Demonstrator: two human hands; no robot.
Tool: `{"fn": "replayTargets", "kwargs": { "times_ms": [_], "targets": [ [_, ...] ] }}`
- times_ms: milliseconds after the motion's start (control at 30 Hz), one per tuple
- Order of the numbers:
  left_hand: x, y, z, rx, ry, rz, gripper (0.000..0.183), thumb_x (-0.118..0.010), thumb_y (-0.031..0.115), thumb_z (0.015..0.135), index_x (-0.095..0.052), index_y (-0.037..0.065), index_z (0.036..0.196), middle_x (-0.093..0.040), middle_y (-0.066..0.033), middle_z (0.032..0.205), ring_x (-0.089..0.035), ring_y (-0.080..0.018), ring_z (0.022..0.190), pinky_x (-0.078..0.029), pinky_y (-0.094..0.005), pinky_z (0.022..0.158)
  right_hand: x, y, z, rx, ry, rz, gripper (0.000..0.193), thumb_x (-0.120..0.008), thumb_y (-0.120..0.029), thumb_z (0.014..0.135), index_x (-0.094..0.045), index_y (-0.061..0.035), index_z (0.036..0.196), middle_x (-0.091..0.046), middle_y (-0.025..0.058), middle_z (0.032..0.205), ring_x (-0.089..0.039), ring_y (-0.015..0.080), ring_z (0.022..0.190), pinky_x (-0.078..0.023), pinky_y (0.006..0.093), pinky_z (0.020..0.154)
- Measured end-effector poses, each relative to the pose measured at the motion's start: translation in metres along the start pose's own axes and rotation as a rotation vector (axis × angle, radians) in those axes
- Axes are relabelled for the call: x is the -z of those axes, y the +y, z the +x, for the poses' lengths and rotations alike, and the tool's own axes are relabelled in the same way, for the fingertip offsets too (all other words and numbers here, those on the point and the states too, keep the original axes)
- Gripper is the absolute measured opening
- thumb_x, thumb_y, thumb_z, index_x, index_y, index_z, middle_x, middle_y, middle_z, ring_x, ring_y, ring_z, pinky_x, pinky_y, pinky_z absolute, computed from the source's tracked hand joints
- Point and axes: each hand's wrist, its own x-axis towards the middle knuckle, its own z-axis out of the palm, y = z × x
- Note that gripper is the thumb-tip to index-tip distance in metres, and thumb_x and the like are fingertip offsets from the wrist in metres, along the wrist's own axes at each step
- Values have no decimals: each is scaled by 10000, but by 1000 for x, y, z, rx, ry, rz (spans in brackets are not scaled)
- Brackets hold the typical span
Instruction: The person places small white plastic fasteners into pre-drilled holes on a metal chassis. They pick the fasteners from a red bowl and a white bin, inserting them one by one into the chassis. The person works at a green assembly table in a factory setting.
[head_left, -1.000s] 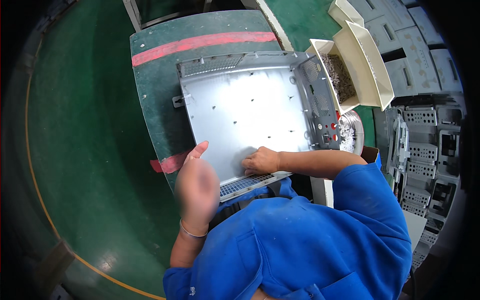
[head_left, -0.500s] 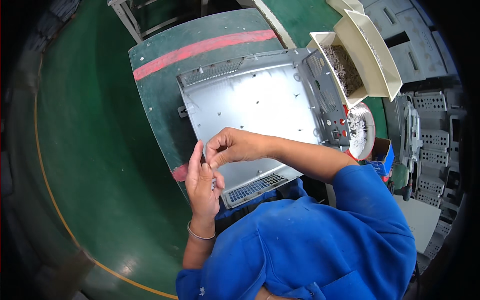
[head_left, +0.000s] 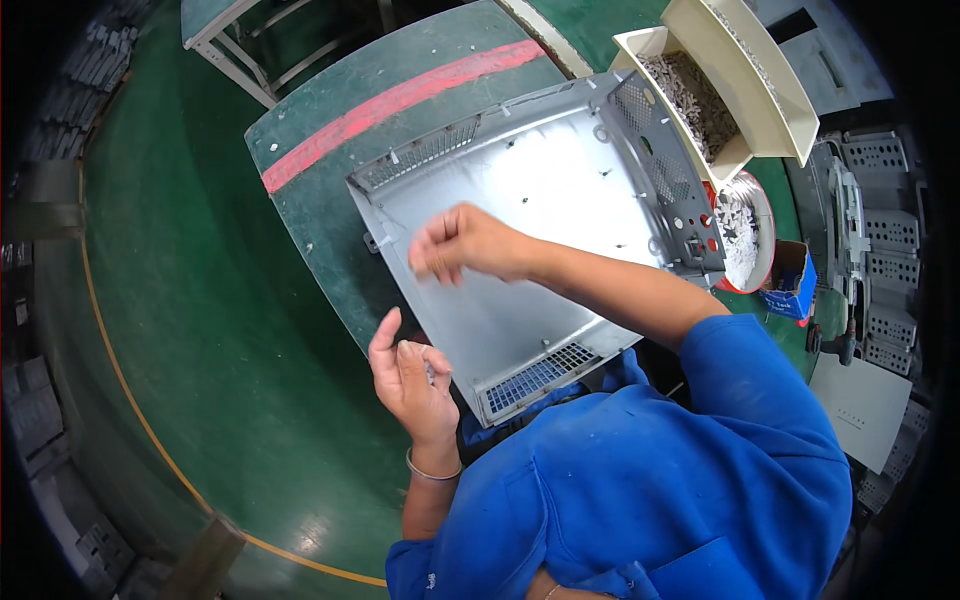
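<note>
A shallow grey metal case with perforated ends and several small studs on its floor lies on the green table. Above its left side, my right hand is raised with thumb and fingers pinched together. The fingertips are blurred, and whatever is between them is too small to name. Lower down, beside the case's near left corner, my left hand is turned palm up. Its fingers curl round a few small pale pieces, mostly hidden by the thumb and fingers. The two hands are apart.
The green table carries a red stripe. Right of the case stand cream bins of small pale parts, a red-rimmed bowl of white pieces and a blue box. Perforated metal panels are stacked at far right.
My right hand has moved up and away from my left hand, which it was touching at the fingertips. The left hand still curls round the small pieces. The view has shifted slightly.
</note>
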Motion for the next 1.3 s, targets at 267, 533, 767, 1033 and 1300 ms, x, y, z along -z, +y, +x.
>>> {"fn": "replayTargets", "kwargs": {
  "times_ms": [267,533,767,1033,1300],
  "targets": [
    [12,-26,-12,-322,-126,455,164,-435,54,839,-528,-32,942,-550,-60,676,-511,-78,516,-409,-192,475,23,49,103,546,505,-1168,126,-514,-117,739,-598,-65,817,-596,107,791,-584,249,736,-467,330,635],
    [15,-31,-12,-357,-119,449,151,-428,38,836,-528,-30,926,-563,-81,680,-518,-96,507,-418,-206,472,24,48,107,437,416,-1382,155,-463,-102,733,-592,-94,819,-580,73,857,-565,248,790,-467,342,656],
    [12,-29,-12,-337,-144,441,165,-402,33,850,-504,-46,953,-448,-14,609,-424,-65,500,-391,-195,479,23,47,108,440,391,-1486,112,-475,-116,724,-559,-97,796,-570,73,797,-568,239,763,-466,345,617],
    [13,-31,-13,-318,-127,436,167,-414,72,854,-501,-39,945,-459,-17,612,-436,-64,505,-380,-186,472,13,33,104,193,358,-1442,139,-461,-174,758,-533,-66,808,-598,113,785,-584,271,743,-462,382,592],
    [7,-19,-11,-185,-85,287,195,-419,173,864,-497,-5,844,-471,-32,566,-401,-54,442,-293,-150,399,21,51,106,419,395,-1338,137,-456,-129,744,-537,-64,834,-571,114,833,-570,272,775,-459,379,618]
  ]
}}
